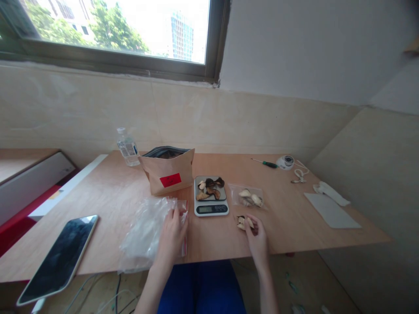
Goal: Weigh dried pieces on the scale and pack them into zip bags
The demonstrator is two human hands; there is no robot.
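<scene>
Your right hand (258,237) is near the front edge of the table (294,226), with its fingers pinched on a small clear bag (245,222). The bag is tiny and see-through, and it has a few pale and brown dried pieces inside. It rests on the table just in front of the scale (211,195) and a bit to the right. Your fingers cover part of the bag, so you cannot see all of it.

Your left hand (172,237) lies flat, fingers loose, on a pile of clear plastic bags (144,231) near the front edge. The bags are crumpled, so it is hard to tell how many there are.

The scale has dark and light dried slices on top. Its little screen is too small to read. Beside it on the right lies another filled bag (250,197). Behind the scale, toward the back edge, stands an open brown paper bag (168,172) with a red label. What is inside it is dark and hard to make out. A phone (60,257) hangs over the front left corner.
</scene>
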